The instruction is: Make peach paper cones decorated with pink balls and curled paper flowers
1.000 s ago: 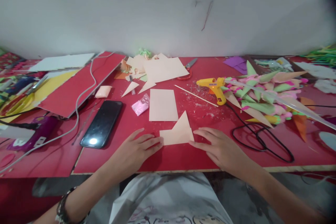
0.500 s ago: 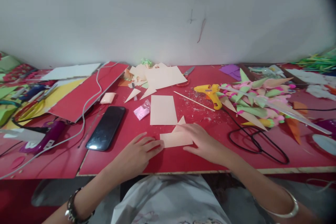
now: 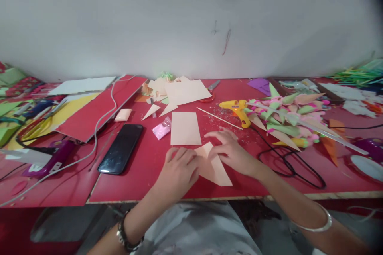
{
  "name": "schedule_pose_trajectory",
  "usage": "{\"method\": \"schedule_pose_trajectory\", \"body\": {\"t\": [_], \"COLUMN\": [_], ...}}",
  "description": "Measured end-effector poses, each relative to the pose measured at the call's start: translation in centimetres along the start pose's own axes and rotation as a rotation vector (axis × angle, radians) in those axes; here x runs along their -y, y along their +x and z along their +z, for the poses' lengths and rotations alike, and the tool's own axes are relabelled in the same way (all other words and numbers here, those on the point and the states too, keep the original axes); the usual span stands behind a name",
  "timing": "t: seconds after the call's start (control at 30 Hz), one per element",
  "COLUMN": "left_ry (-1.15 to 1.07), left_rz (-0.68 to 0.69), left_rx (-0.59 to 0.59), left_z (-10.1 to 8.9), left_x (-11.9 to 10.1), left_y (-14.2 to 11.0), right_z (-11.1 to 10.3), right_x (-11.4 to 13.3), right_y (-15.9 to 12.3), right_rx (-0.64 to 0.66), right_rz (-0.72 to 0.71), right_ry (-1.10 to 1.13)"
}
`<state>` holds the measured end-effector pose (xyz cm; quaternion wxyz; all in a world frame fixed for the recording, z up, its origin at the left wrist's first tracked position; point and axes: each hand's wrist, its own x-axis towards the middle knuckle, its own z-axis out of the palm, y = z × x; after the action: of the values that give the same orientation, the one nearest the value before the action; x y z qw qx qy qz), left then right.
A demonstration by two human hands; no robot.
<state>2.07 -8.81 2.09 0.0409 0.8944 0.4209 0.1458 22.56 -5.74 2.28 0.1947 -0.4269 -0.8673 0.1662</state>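
Note:
A folded sheet of peach paper lies tilted on the red table near its front edge, with a crease across it. My left hand is closed at the paper's left side, its curled fingers gripping that edge and covering it. My right hand rests at the upper right edge, fingers apart, one digit lying on the paper and another stretched out past it. Just beyond is a flat peach rectangle of paper. A small bag of pink material sits left of the rectangle.
A phone lies left. A yellow glue gun with a looped black cable and a thin stick are right of centre. Paper cones are piled right. Scissors and paper scraps lie at the back.
The paper has turned from lying level to a tilt, its right part now toward the table's front edge. My left hand has moved right and curled onto it; my right hand has shifted slightly.

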Motion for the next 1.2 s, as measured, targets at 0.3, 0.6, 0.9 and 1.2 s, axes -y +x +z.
{"method": "schedule_pose_trajectory", "body": {"t": [0.3, 0.6, 0.9, 1.2], "left_ry": [0.093, 0.186, 0.22, 0.187], "left_rz": [-0.105, -0.125, -0.098, -0.102], "left_rx": [0.222, 0.245, 0.238, 0.24], "left_z": [2.8, 3.5, 3.6, 3.6], "left_x": [-0.9, -1.4, -1.4, -1.4], "left_y": [1.2, 2.0, 1.9, 1.9], "right_z": [1.9, 3.9, 3.9, 3.5], "right_x": [-1.3, 0.6, -0.2, -0.1], "right_y": [-0.1, -1.6, -1.5, -0.7], "right_rx": [-0.039, -0.283, -0.266, -0.169], "right_rz": [0.296, 0.524, 0.64, 0.573], "right_ry": [0.341, 0.407, 0.621, 0.503]}}
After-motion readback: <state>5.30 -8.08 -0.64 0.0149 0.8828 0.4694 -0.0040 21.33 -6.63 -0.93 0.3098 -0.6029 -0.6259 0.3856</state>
